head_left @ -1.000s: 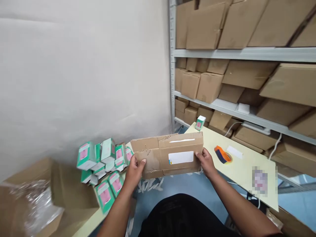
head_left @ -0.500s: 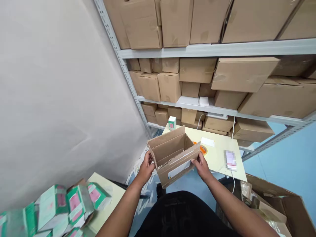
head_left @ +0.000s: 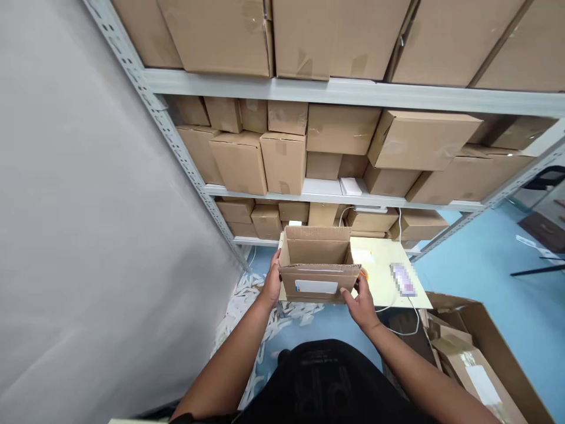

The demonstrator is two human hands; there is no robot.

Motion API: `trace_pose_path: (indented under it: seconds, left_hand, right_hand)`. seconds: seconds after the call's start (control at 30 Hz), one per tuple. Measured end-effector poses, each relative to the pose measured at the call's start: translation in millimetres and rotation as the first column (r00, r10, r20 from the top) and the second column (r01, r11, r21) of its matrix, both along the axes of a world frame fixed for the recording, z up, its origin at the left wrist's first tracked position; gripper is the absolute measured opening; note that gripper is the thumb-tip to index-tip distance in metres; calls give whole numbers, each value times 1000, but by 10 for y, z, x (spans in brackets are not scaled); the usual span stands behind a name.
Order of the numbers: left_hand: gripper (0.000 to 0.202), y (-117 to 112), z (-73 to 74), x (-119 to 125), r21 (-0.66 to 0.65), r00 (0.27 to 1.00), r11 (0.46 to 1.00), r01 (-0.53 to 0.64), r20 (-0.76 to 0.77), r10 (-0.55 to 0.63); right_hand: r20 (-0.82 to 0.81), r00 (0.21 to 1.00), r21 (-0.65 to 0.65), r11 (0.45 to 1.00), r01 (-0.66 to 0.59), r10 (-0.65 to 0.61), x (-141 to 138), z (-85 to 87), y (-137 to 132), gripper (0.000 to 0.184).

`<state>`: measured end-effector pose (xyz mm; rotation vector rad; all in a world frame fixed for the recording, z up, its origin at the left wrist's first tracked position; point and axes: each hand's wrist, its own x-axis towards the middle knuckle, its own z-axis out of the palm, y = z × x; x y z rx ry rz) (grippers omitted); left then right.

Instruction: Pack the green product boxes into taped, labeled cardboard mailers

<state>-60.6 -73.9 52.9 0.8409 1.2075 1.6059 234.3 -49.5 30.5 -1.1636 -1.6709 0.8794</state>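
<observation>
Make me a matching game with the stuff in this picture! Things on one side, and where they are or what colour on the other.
Things:
1. box
2. label
3. paper scraps
4. table

Matches:
A. on the blue floor
B. pale yellow
C. held between the left hand and right hand
D. stuck on the box's front

Pairs: 1-C, 2-D, 3-A, 4-B.

Box point(head_left: 318, 277): flat 1 s ago, now opened out & level, mouth up.
</observation>
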Motion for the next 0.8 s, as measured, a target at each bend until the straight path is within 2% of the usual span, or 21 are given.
trace_pose_path:
  seconds: [0.1,0.2,0.3,0.43,0.53,0.63,0.7,0.8]
  left_hand:
    - [72,174,-80,-184,-37,987,989,142,87,-138]
    - [77,288,-155,-381,-97,969,965,242,65,-237]
    - [92,389,-217,-509,-137,946,936,324,41,-321]
    - [103,523,-285,-488,-237,907,897,374,-109,-407]
    - [98,624,-353,-403,-329,858,888,323,-294,-421]
    - [95,742,-436,-345,-340,826,923,178,-458,-328]
    - [96,825,-471,-320,-309,838,945,105,-485,-251]
    - [96,921,-461,-275,-263,883,961,81,-428,-192]
  right_hand:
    - [-9,999,5,999,-37,37,-48,-10,76,54]
    - [-96,994,-97,993,-69,60,-20,-58,167,46]
    - [-177,984,-266,964,-16,-33,-11,-160,287,47]
    - [-133,984,-365,929,62,-118,-79,-262,506,30]
    - [-91,982,-387,915,117,-164,-124,-275,690,26]
    - [-40,993,-378,921,92,-115,-114,-276,864,27]
    - [-14,999,-368,929,42,-51,-85,-291,962,29]
    - [4,998,-322,945,-62,66,-22,-350,1067,35]
